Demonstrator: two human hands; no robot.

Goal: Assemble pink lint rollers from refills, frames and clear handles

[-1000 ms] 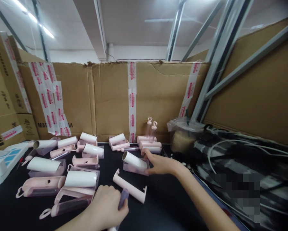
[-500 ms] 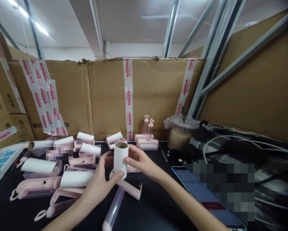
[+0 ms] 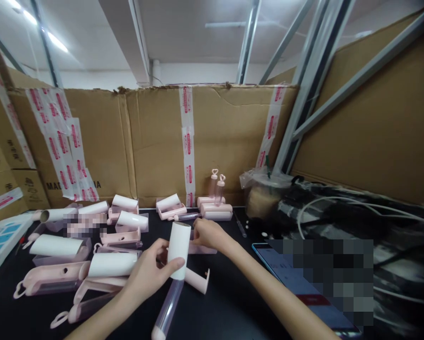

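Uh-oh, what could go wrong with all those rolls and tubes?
The white roll might slip, since only the left hand seems to hold it. The round clear tube lies on the black table, so a bump could perhaps send it rolling. And the two thin standing tubes might topple if the right hand knocks them.

Smooth, matt white paper roll (image 3: 178,248)
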